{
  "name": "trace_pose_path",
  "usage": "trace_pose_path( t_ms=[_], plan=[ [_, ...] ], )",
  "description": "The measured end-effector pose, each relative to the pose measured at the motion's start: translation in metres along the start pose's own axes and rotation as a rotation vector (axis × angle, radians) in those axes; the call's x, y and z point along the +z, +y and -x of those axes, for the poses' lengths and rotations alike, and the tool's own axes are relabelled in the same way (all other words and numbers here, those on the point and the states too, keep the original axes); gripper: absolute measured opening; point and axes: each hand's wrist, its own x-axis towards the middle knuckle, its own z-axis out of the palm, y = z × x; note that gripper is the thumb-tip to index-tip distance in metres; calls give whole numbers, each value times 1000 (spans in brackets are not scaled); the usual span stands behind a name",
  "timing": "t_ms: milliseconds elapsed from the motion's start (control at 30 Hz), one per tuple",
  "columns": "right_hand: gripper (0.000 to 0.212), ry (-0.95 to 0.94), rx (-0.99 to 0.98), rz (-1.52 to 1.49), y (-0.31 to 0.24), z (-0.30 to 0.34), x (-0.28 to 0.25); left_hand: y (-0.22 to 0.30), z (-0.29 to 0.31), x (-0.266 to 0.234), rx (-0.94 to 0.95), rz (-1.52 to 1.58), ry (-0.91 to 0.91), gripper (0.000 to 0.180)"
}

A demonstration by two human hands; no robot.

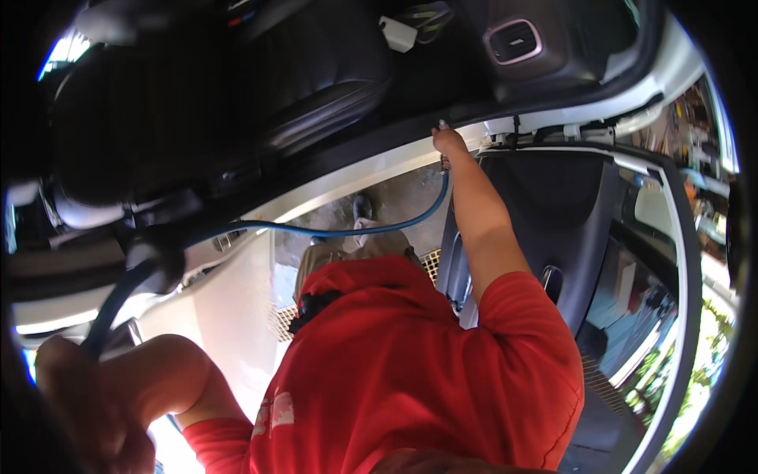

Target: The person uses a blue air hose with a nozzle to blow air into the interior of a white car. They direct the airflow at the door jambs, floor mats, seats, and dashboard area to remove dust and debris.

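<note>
My right hand (448, 142) is stretched out over the door sill (379, 164) of a car, closed round a nozzle at the end of a blue hose (347, 233). A small shiny tip shows past my fingers, and a metal fitting (444, 163) sits below them. Most of the nozzle is hidden in my grip. From there the hose curves down and runs left along the sill to my left hand (87, 403). That hand is close and blurred, raised at the lower left, with its fingers closed round the hose.
Dark seats (316, 71) fill the car's inside at the upper left. A console with an air vent (515, 41) stands at the upper right, near a white box-like object (398, 34). The open car door (545, 213) is to my right. Wet-looking floor (403, 201) shows below the sill.
</note>
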Motion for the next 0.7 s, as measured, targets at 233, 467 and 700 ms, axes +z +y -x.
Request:
trace_pose_path(
  t_ms=[233, 467, 700],
  plan=[
    [53, 69, -81, 79, -18, 37, -28, -120, 15, 21, -77, -181, 496, 24],
    [51, 226, 215, -55, -5, 29, -58, -177, -1, -12, -27, -110, 455, 28],
    [51, 117, 178, 120, -28, 67, -38, -211, -19, -37, 49, 1, 492, 28]
  ],
)
